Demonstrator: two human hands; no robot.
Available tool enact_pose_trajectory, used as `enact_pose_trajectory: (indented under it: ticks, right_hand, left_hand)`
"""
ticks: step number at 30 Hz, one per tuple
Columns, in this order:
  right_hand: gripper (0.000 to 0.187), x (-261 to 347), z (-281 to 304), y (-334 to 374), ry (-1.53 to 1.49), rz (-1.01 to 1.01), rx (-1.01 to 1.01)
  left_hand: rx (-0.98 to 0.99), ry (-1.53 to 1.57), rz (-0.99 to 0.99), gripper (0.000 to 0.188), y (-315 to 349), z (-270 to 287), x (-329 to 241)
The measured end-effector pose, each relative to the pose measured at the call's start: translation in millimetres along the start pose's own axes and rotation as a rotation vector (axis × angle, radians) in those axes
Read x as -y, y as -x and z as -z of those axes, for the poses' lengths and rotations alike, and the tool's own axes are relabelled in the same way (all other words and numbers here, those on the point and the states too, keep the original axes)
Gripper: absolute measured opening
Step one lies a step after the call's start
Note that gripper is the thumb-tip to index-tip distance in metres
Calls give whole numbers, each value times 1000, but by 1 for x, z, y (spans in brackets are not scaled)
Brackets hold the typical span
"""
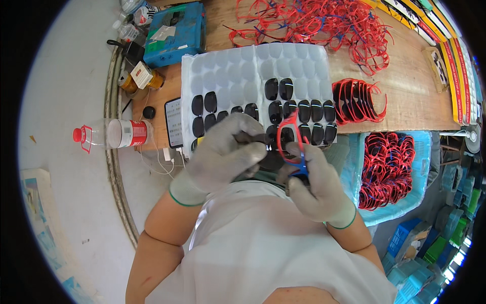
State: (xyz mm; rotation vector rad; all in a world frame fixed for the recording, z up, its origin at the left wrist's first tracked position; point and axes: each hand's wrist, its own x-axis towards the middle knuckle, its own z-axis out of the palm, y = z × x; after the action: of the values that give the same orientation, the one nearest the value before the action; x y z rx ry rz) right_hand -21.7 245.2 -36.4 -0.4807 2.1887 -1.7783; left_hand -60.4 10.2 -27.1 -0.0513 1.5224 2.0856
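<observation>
Both of my hands wear pale grey gloves and work close together over the near edge of a white pocketed tray [185, 76]. Pinched in my left hand [217, 152] is a dark sunglass lens [257, 138], partly covered by the fingers. My right hand [319, 185] grips a red and blue glasses frame [302, 166], tilted upright, its red rim close to the lens. Dark lenses [272, 89] fill several tray pockets in the middle and near rows; the far pockets hold none. My hands hide part of the near rows.
A row of red frames with dark lenses [357, 101] stands right of the tray. Loose red frames [324, 30] heap at the back. A blue basket [422, 167] of red glasses sits at right. Left are a phone [173, 121], a blue case [177, 33] and a plastic bottle [126, 133].
</observation>
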Motion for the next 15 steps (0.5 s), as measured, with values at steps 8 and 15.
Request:
enact_pose_trajectory:
  ticks: [8,15]
  right_hand:
    - [11,0,-10,1,-143,-5,-10]
    - [14,2,-17,5,-174,-48,-48]
  left_hand:
    - [30,298,105,28,6,-13,32]
    - [147,481,99,22,11,-10,45]
